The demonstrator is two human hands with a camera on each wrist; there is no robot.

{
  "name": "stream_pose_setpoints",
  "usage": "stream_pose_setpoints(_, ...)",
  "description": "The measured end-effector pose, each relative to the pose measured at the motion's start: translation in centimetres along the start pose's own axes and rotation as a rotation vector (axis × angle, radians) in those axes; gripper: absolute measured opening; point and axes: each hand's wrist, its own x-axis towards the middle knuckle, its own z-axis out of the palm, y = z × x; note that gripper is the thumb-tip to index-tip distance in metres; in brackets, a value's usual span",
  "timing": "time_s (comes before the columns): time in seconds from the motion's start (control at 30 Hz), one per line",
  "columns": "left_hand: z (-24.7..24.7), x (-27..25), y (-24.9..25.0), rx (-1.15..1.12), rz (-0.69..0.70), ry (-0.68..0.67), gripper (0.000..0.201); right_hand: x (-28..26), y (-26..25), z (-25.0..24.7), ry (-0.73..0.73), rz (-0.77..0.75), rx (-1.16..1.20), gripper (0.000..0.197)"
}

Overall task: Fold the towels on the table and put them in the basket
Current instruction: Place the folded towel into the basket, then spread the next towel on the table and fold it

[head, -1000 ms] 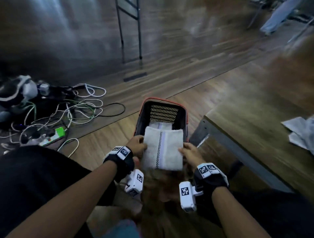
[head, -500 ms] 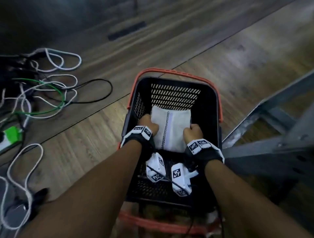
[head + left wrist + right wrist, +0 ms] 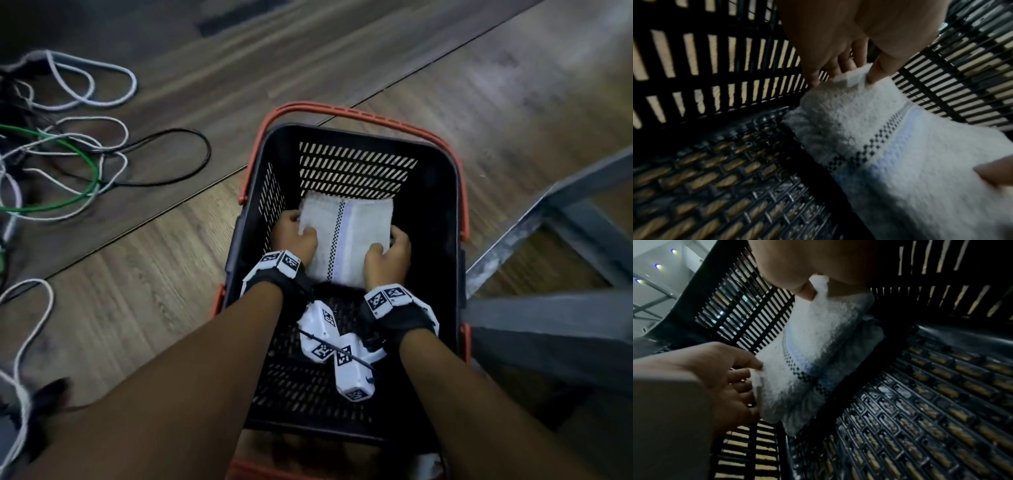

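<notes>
Folded white towel (image 3: 346,241) is down inside the black basket (image 3: 455,240), checkered stripe running along its middle, lying toward the far slatted wall. Head view takes it all in from above: both hands on the towel's near corners, left hand (image 3: 294,236) on the left edge, right hand (image 3: 388,255) on the right edge, the towel stretched between them.

Left wrist view gets in close, and here is what the top view hides: the left hand (image 3: 849,40) has its thumb on top and fingers tucked under the towel (image 3: 890,146), pinching the corner, right by the side slats of the basket (image 3: 694,65).

Right wrist view adds more: the towel (image 3: 807,353) is resting on another folded cloth (image 3: 865,340) underneath it, near the basket floor (image 3: 920,402). The right hand (image 3: 807,264) nips the upper corner between thumb and fingers; the left hand (image 3: 721,378) shows across from it, fingers curled on the opposite edge.

Outside the basket, head view shows loose cables (image 3: 68,164) on the wood floor (image 3: 137,291) at left, and a grey metal desk frame (image 3: 548,308) at right.
</notes>
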Motion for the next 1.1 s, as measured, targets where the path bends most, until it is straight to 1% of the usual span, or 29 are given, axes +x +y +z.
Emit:
stream_pose_setpoints(0.07,0.0,-0.5,0.2,-0.067,0.05,0.039,0.034,0.0,-0.4,0.0,-0.001,-0.033,0.047,0.045)
stream_pose_setpoints(0.17,0.0,-0.7,0.1,-0.077,0.085,0.054,0.035,0.5,-0.7,0.0,-0.011,-0.025,0.085,0.044)
stream_pose_setpoints(0.27,-0.1,-0.4,-0.2,-0.008,0.08,0.028,0.044,1.1,0.0,-0.1,-0.126,0.045,0.001,0.046)
stream_pose_setpoints(0.37,0.1,0.0,-0.5,0.094,0.082,-0.014,0.048,1.2,0.7,-0.4,-0.203,0.044,-0.076,0.049)
stream_pose_setpoints(0.4,0.1,0.0,-0.5,0.119,0.093,-0.009,0.049,1.0,0.8,-0.3,-0.203,0.011,-0.08,0.052)
stream_pose_setpoints(0.43,0.2,-0.1,-0.5,0.139,0.119,0.004,0.051,0.8,0.9,-0.2,-0.177,-0.053,-0.107,0.056)
stream_pose_setpoints(0.5,0.7,-0.3,-0.3,0.205,0.223,0.036,0.053,0.4,1.0,0.1,-0.07,-0.243,-0.247,0.064)
stream_pose_setpoints(0.53,1.0,-0.2,-0.2,0.291,0.287,0.044,0.054,0.3,1.2,0.4,-0.037,-0.337,-0.338,0.065)
stream_pose_setpoints(0.57,1.3,0.0,-0.2,0.409,0.352,0.04,0.053,0.3,1.5,0.7,-0.038,-0.402,-0.426,0.065)
stream_pose_setpoints(0.6,1.7,0.4,-0.3,0.522,0.403,0.016,0.051,0.4,2.0,1.1,-0.065,-0.43,-0.512,0.064)
stream_pose_setpoints(0.63,2.1,0.8,-0.6,0.607,0.421,-0.018,0.049,0.5,2.7,1.5,-0.101,-0.422,-0.584,0.063)
stream_pose_setpoints(0.7,2.8,1.4,-1.8,0.71,0.395,-0.074,0.049,0.8,4.0,2.5,-0.115,-0.392,-0.666,0.062)
stream_pose_setpoints(0.8,3.5,1.6,-3.9,0.764,0.468,-0.033,0.051,1.1,5.4,3.6,-0.063,-0.446,-0.684,0.062)
stream_pose_setpoints(0.87,3.5,1.9,-4.5,0.762,0.505,-0.021,0.052,1.4,5.7,3.9,-0.046,-0.485,-0.668,0.063)
stream_pose_setpoints(0.93,3.5,1.8,-4.3,0.786,0.49,-0.041,0.053,1.4,5.8,3.8,-0.047,-0.49,-0.665,0.062)
stream_pose_setpoints(1.0,3.3,1.3,-3.6,0.865,0.471,-0.055,0.057,1.3,5.2,3.5,-0.092,-0.464,-0.694,0.063)
stream_pose_setpoints(1.03,3.2,1.1,-3.1,0.912,0.443,-0.075,0.059,1.2,4.7,3.3,-0.136,-0.43,-0.731,0.064)
stream_pose_setpoints(1.1,2.9,0.9,-2.0,1.035,0.308,-0.18,0.064,1.0,2.9,2.3,-0.275,-0.323,-0.846,0.067)
